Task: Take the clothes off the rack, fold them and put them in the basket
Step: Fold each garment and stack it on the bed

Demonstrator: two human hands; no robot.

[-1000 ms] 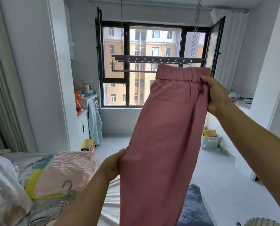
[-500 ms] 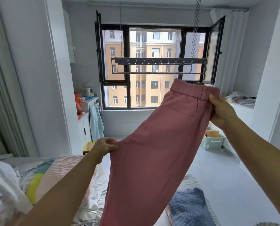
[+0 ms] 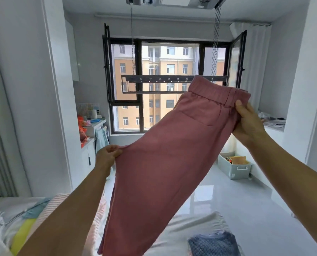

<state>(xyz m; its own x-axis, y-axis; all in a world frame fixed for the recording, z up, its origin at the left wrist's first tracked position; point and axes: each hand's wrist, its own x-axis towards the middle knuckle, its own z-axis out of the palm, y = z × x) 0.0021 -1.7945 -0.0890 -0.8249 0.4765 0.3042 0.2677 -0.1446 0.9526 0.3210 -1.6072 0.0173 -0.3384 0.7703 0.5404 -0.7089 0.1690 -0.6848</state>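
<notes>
Now, trousers: pink trousers (image 3: 165, 163) held up in mid-air, stretched on a slant, waistband high to the right, legs trailing low to the left over the bed (image 3: 200, 224).
Right hand: the right hand (image 3: 250, 124) is clamped on the elastic waistband end, thumb lying on top of the cloth, fingers tucked behind it.
Left hand: the left hand (image 3: 108, 157) is lower and pinches the side seam of the trousers, fingers curled tight on a fold of fabric.
Rack: the drying rack (image 3: 163, 79) hangs bare on its cables in front of the window (image 3: 170, 85), behind the waistband and apart from it.
Bed: a pink striped garment (image 3: 48, 211) lies folded at the left, partly hidden by the left forearm; a blue knitted piece (image 3: 211, 244) sits at the lower right edge of the bed.
Floor: a pale storage bin (image 3: 234, 168) with odds and ends stands near the right wall, well apart from the trousers.
Basket: cannot tell where it is from this view.
</notes>
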